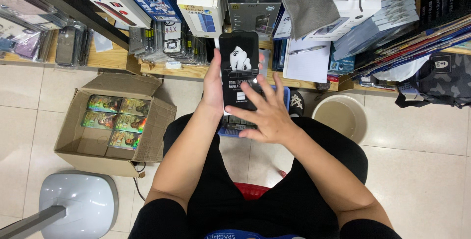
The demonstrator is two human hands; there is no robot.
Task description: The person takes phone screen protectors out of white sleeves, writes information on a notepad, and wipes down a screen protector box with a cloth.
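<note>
My left hand grips a slim black box with a white figure printed on it, holding it upright by its left edge in front of the shelves. My right hand lies over the lower right part of the box with its fingers spread apart, touching its face. Under both hands, partly hidden, a blue basket holds several small dark items. I sit on a red stool with my knees wide.
An open cardboard box of shiny packs stands on the tiled floor at left. A grey fan base is at lower left, a beige bucket at right. Wooden shelves ahead hold stacked boxes, a notepad with pen and a grey cloth.
</note>
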